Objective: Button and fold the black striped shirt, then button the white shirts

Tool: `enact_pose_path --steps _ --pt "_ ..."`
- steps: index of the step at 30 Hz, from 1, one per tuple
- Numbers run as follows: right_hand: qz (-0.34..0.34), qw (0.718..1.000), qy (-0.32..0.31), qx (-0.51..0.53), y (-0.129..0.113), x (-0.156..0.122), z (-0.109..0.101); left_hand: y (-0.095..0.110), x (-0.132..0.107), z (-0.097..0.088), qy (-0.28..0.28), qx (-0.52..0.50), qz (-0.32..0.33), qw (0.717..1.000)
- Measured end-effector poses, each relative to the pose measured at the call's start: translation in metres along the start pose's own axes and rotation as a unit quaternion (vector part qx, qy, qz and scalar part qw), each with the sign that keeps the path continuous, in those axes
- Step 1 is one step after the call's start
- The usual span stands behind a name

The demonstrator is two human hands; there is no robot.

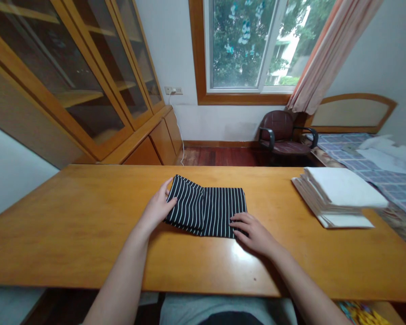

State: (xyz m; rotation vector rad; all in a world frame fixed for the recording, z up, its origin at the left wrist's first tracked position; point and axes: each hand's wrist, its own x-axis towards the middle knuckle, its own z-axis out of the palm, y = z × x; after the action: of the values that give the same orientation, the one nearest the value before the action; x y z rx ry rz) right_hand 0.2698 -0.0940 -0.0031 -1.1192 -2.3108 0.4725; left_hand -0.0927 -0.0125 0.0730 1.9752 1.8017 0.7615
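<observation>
A black cloth with white stripes [219,210], folded into a flat oblong, lies on the wooden table [88,216] in front of me. My left hand [160,203] grips its left end, thumb on top and fingers behind, and that end is raised a little off the table. A crease runs down the middle of the cloth, where the raised part meets the flat part. On the right end, my right hand [252,231] rests with its fingers laid over the cloth's edge, pressing it to the table.
At the table's right stands a stack of folded white sheets [345,189]. Beyond the table are a maroon armchair [280,131], a bed [385,167] and a window. A glass-fronted cabinet [122,81] runs along the left. Something yellow and patterned [362,313] sits below the near right edge.
</observation>
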Motion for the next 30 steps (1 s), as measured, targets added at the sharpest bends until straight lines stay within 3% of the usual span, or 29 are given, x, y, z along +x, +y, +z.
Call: enact_pose_path --steps 6,10,14,17,21,24,28,30 --pt "0.039 0.999 0.021 0.021 -0.023 0.025 -0.003 0.041 0.005 -0.011 -0.034 0.112 0.091 0.989" --pt "-0.010 0.999 -0.013 0.033 -0.043 0.051 0.007 0.076 0.001 -0.009 -0.054 0.183 0.120 0.974" --pt "-0.047 0.997 -0.056 0.029 -0.056 0.071 0.027 0.112 -0.007 0.000 -0.069 0.230 0.141 0.961" --pt "-0.051 0.996 -0.065 0.026 -0.058 0.076 0.037 0.128 -0.011 0.019 -0.087 0.230 0.166 0.955" --pt "-0.045 0.997 -0.056 0.035 -0.053 0.071 0.040 0.140 -0.015 0.057 -0.089 0.176 0.214 0.957" --pt "-0.003 0.997 -0.056 0.044 -0.044 0.056 0.035 0.152 -0.020 0.077 -0.105 0.165 0.237 0.952" --pt "0.063 0.995 -0.041 0.072 -0.021 0.026 0.020 0.158 -0.030 0.080 -0.186 0.087 0.262 0.943" --pt "0.063 0.995 -0.012 0.077 -0.007 0.010 0.011 0.146 -0.030 0.077 -0.181 0.036 0.269 0.945"
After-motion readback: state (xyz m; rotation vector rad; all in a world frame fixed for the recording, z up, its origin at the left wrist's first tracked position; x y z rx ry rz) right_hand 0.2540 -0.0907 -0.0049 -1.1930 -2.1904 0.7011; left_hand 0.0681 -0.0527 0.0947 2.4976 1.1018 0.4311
